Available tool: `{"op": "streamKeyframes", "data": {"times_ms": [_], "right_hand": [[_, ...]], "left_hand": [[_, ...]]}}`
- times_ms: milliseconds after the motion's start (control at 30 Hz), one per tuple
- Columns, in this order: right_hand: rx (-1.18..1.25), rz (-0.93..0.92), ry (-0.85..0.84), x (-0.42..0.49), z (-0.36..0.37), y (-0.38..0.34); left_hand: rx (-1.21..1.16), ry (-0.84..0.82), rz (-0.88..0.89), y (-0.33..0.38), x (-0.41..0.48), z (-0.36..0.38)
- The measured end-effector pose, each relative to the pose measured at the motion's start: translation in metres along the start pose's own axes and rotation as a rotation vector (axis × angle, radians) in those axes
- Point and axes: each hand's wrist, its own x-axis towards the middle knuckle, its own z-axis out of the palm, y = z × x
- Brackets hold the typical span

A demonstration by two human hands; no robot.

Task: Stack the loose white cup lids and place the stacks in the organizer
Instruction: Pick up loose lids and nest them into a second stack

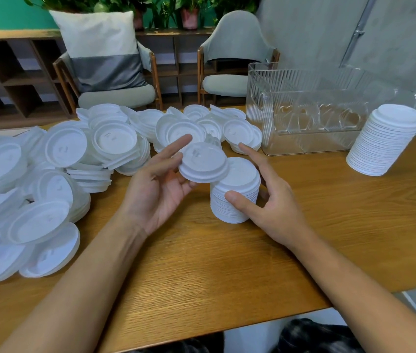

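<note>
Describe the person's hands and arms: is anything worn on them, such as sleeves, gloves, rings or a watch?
Nothing worn shows. The left hand and the right hand have no gloves, and no ring shows on the visible fingers. Neither wrist carries a watch or band. The left forearm and the right forearm are uncovered down to the picture's lower edge, so no sleeve is in view.

We count two lid stacks, a short stack [244, 175] and a tall stack [382, 143], one single lid [203, 163] apart, and loose lids [64, 149] beyond our numbering. We also count one clear organizer [311, 138], one wooden table [202, 263], one cushion [100, 47], two armchairs [125, 96] [227, 84], and two hands, the left hand [156, 197] and the right hand [275, 207].
</note>
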Motion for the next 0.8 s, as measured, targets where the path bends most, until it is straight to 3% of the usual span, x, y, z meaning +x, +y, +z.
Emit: {"op": "streamKeyframes", "data": {"times_ms": [267,567,800], "right_hand": [[-0.004,-0.006,-0.019,0.000,0.002,0.000],[-0.002,-0.047,-0.020,0.000,0.003,0.001],[-0.014,-0.018,-0.004,0.000,0.004,0.001]], "left_hand": [[-0.090,0.020,-0.039,-0.004,0.004,-0.002],[0.698,0.008,0.170,-0.019,0.007,-0.008],[0.942,0.046,0.337,-0.028,0.005,-0.007]]}}
